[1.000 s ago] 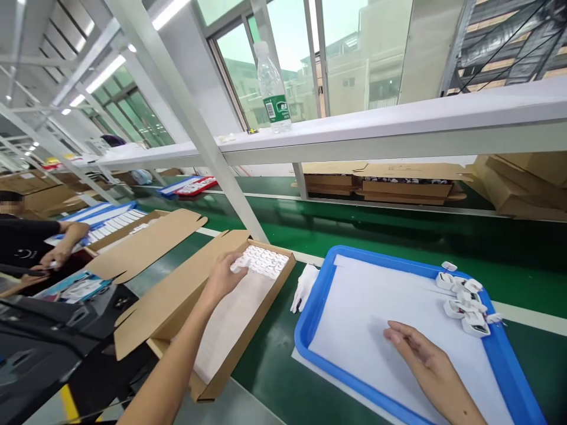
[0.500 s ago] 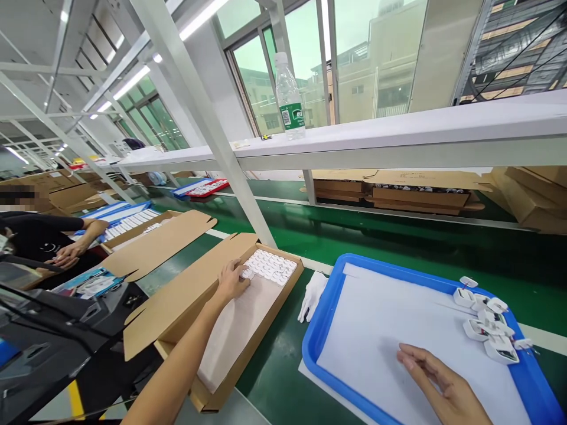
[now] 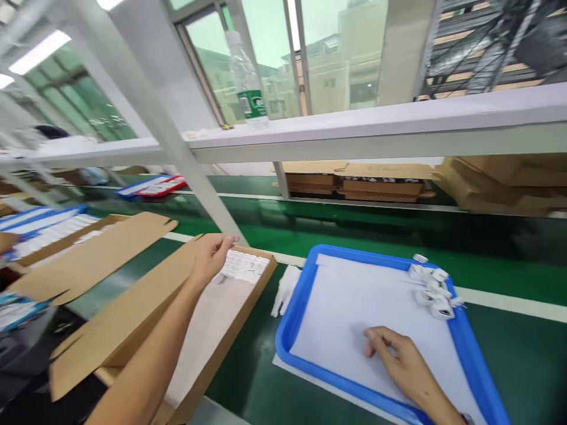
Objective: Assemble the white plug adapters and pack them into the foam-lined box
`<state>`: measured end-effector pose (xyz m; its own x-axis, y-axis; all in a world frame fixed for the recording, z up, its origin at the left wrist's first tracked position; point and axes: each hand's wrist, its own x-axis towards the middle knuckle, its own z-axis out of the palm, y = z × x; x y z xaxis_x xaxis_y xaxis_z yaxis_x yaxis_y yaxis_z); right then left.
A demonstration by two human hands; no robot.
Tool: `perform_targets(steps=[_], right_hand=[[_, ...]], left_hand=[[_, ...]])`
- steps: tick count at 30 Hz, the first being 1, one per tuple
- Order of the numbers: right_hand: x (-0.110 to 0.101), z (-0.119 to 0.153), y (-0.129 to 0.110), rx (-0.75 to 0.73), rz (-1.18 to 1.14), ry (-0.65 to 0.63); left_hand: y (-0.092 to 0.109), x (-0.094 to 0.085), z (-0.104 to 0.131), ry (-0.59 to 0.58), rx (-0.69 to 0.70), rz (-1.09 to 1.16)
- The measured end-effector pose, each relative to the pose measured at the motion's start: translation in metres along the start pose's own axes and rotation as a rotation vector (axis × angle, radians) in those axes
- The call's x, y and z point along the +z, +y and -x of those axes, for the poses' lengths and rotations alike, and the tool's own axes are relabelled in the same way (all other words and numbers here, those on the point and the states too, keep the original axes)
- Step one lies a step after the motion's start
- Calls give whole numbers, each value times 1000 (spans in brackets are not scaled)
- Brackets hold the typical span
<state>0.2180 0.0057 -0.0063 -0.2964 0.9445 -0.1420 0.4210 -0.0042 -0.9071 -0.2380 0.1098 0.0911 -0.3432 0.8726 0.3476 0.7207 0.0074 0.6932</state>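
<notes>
My left hand is over the far left edge of a long cardboard box, its fingers stretched forward and nothing seen in them. Small white plastic parts fill the far end of this box in rows. One white part sits at the near left end of the rows, just below my hand. My right hand hovers over the white lining of a blue tray, fingers loosely bent and holding nothing. Several white casings lie in a cluster at the tray's far right corner.
A white glove lies between box and tray. The box's cardboard flap spreads to the left. A slanted white post rises behind the box to a shelf with a plastic bottle. More boxes stand under the shelf.
My left hand has drawn up and away from the rows of white parts, leaving one part there. My right hand's fingers have bent inward. The view has swung to the right.
</notes>
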Motion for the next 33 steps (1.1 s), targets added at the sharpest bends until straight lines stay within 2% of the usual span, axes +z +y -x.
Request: perform_targets(steps=[1, 3, 6, 8, 10, 13, 15, 18, 22, 24, 26, 29, 33], right_hand=[[1, 1, -2, -29, -23, 14], [3, 0, -4, -79, -59, 60], [5, -2, 0, -89, -77, 89], [7, -4, 3, -111, -67, 98], [9, -5, 5, -146, -49, 112], [11, -6, 4, -198, -18, 130], [11, -6, 3, -233, 9, 140], [10, -5, -1, -268, 56, 163], [9, -4, -3, -273, 91, 203], [10, -4, -3, -271, 84, 216], [11, -5, -1, -266, 55, 231], [13, -9, 5, -250, -20, 267], [10, -14, 8, -228, -379, 406]], left_hand=[[19, 17, 0, -59, 54, 65], [54, 60, 6, -267, 211, 187], [103, 141, 32, -622, 446, 280], [132, 195, 57, -754, 520, 273], [159, 243, 79, -823, 564, 264], [195, 300, 100, -829, 584, 257], [215, 329, 106, -807, 576, 266], [234, 360, 110, -771, 539, 295], [239, 376, 114, -716, 441, 370], [238, 374, 116, -692, 393, 435], [236, 362, 115, -671, 353, 514], [231, 324, 114, -659, 306, 635], [212, 249, 123, -685, 258, 765]])
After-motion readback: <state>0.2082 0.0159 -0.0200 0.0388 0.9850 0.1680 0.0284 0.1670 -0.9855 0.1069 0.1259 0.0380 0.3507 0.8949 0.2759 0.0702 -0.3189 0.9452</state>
